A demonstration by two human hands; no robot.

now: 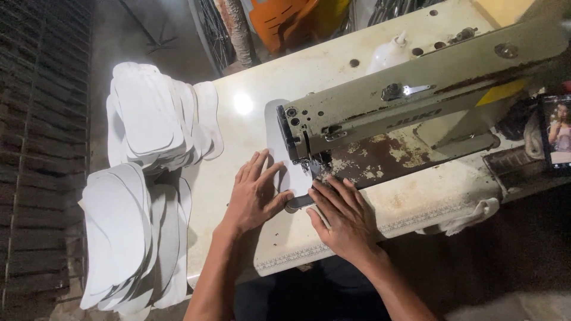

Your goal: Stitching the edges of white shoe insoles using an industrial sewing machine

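Observation:
A white cut fabric piece lies flat on the sewing table, running under the head of an industrial sewing machine. My left hand rests flat on the piece's near left part, fingers spread. Beside it, my right hand lies palm down at the piece's near end, fingertips close to the presser foot. Neither hand grips anything; both press down on the material.
Two tall stacks of white cut pieces sit at the left, one at the table's far corner and one nearer. A phone with a lit screen stands at the right. White cloth hangs over the front edge.

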